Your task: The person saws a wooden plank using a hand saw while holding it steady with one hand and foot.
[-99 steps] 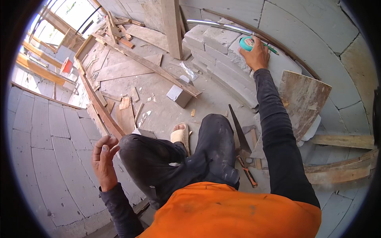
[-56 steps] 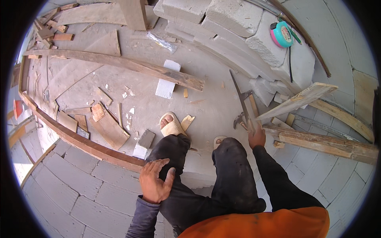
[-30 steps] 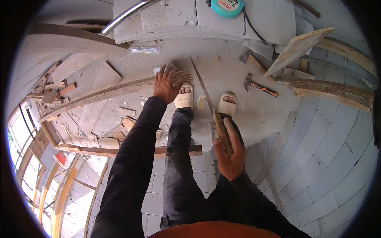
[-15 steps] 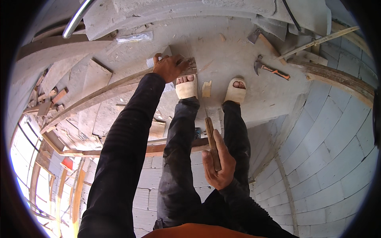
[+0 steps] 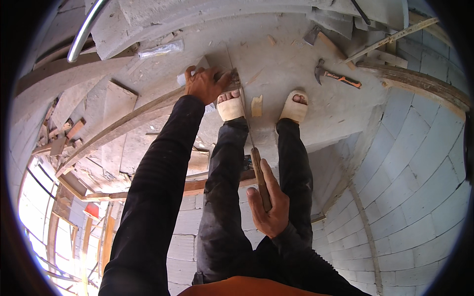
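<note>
Right hand (image 5: pixel 269 209) has its grip clamped round the wooden handle of a handsaw (image 5: pixel 260 180), while the left hand (image 5: pixel 205 85) presses flat on a long timber batten (image 5: pixel 123 126) by the left sandal. Thin and whippy, the blade looks best steered from that rigid handle; its long axis runs from near to far, tip pointing far toward the batten.

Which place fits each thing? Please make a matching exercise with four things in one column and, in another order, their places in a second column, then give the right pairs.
Things:
1. left hand
2. right hand
3. hammer
4. small wood piece

Places:
A. lying on the floor between the two sandals
B. pressing down on the end of the long plank
C. holding the wooden handle of the saw
D. lying on the floor, ahead of the right foot

Pairs: 1-B, 2-C, 3-D, 4-A
</note>
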A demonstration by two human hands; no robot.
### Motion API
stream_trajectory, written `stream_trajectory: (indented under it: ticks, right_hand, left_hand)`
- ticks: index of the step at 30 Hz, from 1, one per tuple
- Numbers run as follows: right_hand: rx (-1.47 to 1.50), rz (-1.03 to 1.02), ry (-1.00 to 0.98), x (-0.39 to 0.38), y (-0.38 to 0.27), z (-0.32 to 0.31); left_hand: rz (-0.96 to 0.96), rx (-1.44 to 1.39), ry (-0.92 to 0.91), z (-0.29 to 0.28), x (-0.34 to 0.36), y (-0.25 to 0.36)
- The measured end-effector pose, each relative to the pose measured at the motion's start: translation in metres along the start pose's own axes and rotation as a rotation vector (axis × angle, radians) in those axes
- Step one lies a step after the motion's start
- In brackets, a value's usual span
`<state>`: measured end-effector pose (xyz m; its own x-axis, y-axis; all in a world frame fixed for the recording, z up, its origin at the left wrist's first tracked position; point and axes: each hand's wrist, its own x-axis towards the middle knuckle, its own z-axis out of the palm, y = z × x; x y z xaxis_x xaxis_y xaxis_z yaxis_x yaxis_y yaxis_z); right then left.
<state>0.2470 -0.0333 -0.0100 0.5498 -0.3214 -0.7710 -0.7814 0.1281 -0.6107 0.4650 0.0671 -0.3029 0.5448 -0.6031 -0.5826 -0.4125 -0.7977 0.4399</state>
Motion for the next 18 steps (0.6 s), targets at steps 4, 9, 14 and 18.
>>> stream_trajectory:
  ticks: [4, 9, 14, 18]
  right_hand:
    - [-0.028, -0.074, 0.017, 0.001, 0.001, 0.000]
    - [-0.027, 0.006, -0.008, 0.001, -0.007, -0.012]
    - [-0.068, -0.058, 0.015, 0.000, -0.012, -0.012]
    - [-0.046, -0.002, -0.001, 0.008, -0.020, -0.010]
  left_hand:
    - [0.013, 0.016, 0.091, 0.004, -0.003, -0.002]
    - [-0.002, -0.005, 0.075, 0.001, -0.002, 0.000]
    - [-0.001, -0.006, 0.059, 0.000, 0.000, 0.002]
    - [-0.022, -0.043, 0.055, 0.000, -0.001, -0.001]
